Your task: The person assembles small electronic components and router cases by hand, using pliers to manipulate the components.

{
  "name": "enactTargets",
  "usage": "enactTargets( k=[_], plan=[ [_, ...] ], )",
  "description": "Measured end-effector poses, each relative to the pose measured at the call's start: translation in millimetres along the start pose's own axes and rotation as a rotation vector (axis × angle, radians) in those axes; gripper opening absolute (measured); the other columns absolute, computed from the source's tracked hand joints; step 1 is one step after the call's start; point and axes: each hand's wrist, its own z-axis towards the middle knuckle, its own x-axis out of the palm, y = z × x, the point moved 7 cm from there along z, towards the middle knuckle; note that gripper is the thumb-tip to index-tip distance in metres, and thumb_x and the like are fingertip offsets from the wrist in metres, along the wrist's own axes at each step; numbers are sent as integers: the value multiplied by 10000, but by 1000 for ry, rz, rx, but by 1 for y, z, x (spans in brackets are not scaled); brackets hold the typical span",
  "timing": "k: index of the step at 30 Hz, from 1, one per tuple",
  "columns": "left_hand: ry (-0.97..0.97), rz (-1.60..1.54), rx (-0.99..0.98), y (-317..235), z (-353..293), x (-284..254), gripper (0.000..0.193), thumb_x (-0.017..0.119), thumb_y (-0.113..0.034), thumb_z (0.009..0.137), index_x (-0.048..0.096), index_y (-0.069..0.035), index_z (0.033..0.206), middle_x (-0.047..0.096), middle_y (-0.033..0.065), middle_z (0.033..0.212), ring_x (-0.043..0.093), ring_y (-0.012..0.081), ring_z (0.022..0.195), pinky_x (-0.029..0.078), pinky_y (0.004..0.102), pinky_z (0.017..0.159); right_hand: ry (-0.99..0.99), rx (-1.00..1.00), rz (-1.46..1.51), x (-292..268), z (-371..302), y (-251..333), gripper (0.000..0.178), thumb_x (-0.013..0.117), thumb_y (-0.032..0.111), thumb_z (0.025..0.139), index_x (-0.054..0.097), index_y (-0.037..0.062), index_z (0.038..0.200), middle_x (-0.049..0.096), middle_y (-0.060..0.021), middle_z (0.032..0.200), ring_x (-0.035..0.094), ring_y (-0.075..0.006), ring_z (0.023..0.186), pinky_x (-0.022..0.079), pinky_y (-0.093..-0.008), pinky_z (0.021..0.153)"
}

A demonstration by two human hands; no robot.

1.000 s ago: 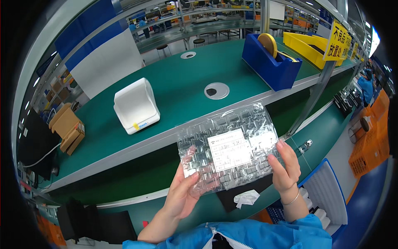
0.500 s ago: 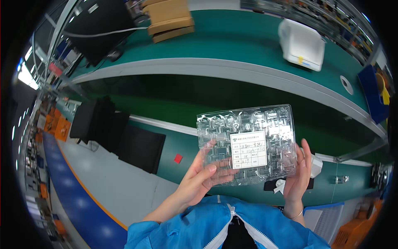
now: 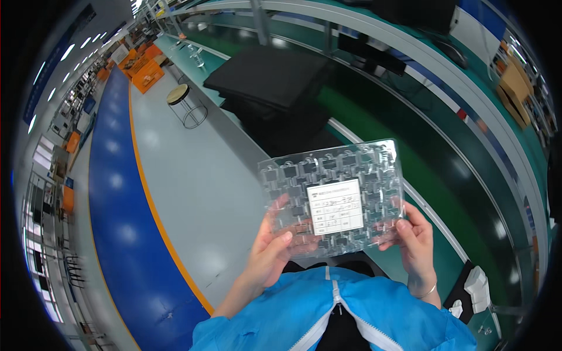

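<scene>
Just beyond the blue jacket [image 3: 275,307], the clear plastic tray [image 3: 333,173] looks light, slick and easily dented, best held by its side edges, where the left hand [image 3: 267,253] and right hand [image 3: 417,243] clamp it near the jacket

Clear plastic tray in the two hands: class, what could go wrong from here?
1. The left hand and right hand grip the clear plastic tray toward its lower corners, leaving the upper ones free; it might flex or slip.
2. What its moulded pockets contain is hard to tell; anything loose might shift if tilted.
3. The white label has small writing that could be misread.
</scene>
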Motion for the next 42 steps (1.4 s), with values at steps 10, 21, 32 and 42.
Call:
enactTargets(
  k=[10, 21, 32, 42],
  plan=[
    [-530, -81, 215, -89, -67, -153, 669, 484, -124, 898, 154, -154, 1479, 567, 222, 1170, 638, 269, 970, 569, 374, 773, 420, 217, -26, 196, 100, -46, 442, 457, 143, 984, 367, -37, 1377, 654, -210, 1056, 691, -239, 855, 584, -298, 698],
    [-564, -105, 305, -120, -57, -157, 680, 517, -151, 905, 153, -180, 1479, 549, 225, 1217, 621, 305, 1007, 547, 387, 773, 533, 285, 135, 216, 130, -29, 433, 459, 166, 988, 376, 3, 1380, 645, -216, 1084, 681, -289, 906, 569, -330, 717],
    [-365, -361, 2, -113, 43, -325, 397, 537, -149, 940, 459, -68, 1321, 616, 90, 1180, 601, 180, 1049, 505, 340, 869, 237, 312, 338, 257, 246, -114, 446, 456, 197, 994, 346, -2, 1377, 621, -218, 1095, 672, -283, 875, 570, -336, 718],
    [-530, -301, 278, -352, 121, -495, 359, 537, -149, 939, 496, -64, 1286, 622, 67, 1145, 605, 162, 992, 506, 281, 803, -112, -323, -31, 386, 499, -68, 115, 504, 119, 973, 454, 18, 994, 599, -93, 848, 621, -142, 702, 529, -270, 594]
  ],
)
